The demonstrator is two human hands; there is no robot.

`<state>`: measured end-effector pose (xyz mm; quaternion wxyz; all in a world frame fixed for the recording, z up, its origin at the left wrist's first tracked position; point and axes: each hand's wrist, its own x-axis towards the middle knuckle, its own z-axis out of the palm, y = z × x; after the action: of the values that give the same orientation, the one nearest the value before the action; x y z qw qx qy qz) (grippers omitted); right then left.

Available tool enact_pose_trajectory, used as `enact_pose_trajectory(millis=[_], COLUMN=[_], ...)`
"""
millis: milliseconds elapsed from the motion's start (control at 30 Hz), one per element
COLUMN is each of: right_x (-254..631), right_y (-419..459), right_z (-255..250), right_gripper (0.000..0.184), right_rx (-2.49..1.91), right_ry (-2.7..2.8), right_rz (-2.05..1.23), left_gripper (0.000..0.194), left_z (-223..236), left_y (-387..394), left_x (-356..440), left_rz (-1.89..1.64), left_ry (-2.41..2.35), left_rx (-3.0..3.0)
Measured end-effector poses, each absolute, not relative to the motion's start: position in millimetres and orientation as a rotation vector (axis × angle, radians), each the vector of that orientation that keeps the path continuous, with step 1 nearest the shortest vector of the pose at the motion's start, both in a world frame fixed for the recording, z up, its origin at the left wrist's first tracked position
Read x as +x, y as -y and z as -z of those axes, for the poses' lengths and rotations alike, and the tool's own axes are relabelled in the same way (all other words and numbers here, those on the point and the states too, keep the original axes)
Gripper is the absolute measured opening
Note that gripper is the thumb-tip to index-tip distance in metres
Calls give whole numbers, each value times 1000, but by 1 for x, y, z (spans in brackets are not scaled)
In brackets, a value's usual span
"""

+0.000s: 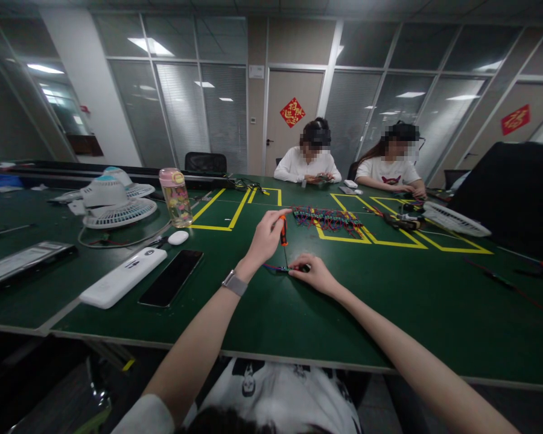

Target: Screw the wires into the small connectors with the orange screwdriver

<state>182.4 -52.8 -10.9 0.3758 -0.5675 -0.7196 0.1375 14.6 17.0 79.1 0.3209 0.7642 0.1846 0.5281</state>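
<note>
My left hand [268, 235] is closed around the handle of an orange and black screwdriver [284, 232]. The screwdriver stands nearly upright, its thin shaft pointing down at a small circuit board [282, 270] with red and blue wires. On the right, my right hand [314, 272] pinches the end of that board against the green table [271, 319]. Whether the tip touches a screw is too small to tell. Beyond my hands lies a row of several similar wired boards [328, 219].
Left of my arm are a black phone [172, 278], a white power bank [124, 277], a white case [178, 238], a water bottle [176, 199] and white fans [117, 202]. Two people [308, 160] sit across the table. A dark monitor-like panel [520, 205] stands at the right.
</note>
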Motion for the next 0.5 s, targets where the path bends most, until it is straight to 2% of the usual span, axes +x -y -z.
enact_pose_trajectory(millis=[133, 267, 500], right_x=[182, 181, 183], right_y=[54, 54, 54], right_z=[9, 8, 8], right_gripper=[15, 16, 16], right_rx=[-1444, -1450, -1451], right_ry=[1845, 1854, 1880], right_rz=[-386, -381, -392], left_gripper=[25, 17, 29], left_z=[-78, -78, -78], left_y=[-21, -19, -17], left_x=[17, 15, 16], left_rz=[-1285, -1413, -1349], left_ry=[-416, -490, -410], left_rx=[1863, 1988, 1928])
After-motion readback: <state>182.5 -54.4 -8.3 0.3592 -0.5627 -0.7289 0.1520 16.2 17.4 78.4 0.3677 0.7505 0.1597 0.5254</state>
